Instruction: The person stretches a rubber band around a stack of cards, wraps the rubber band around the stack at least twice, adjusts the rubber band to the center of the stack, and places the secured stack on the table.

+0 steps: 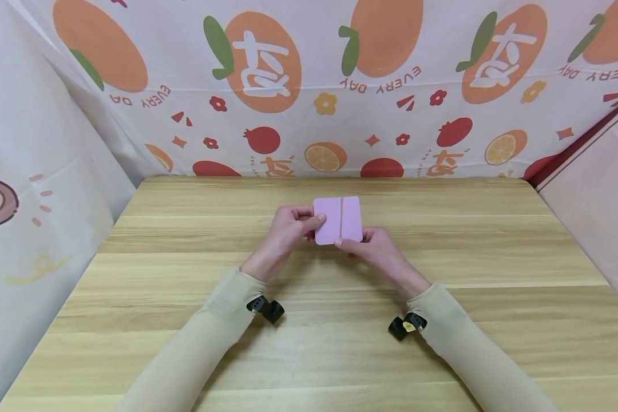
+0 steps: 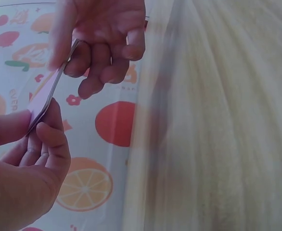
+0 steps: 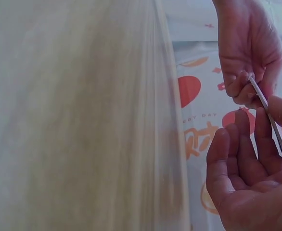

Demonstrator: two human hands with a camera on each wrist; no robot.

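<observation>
A thin, flat pink square (image 1: 328,226) with rounded corners is held up over the far middle of the table, a narrow slit running down its front. My left hand (image 1: 289,228) pinches its left edge, thumb on the front face and fingers behind. At the lower right, my right hand (image 1: 380,249) grips the square, thumb by the slit's bottom end. Seen nearly edge-on in the left wrist view, the pink square (image 2: 44,96) has a dark, thin rim. In the right wrist view the right fingers (image 3: 244,151) lie behind it.
The wood-grain table (image 1: 319,320) spreads under both forearms. Behind its far edge hangs a white fruit-print cloth (image 1: 293,126), with another pale cloth (image 1: 36,143) at the left side. Small black cameras (image 1: 274,312) sit on both sleeved wrists.
</observation>
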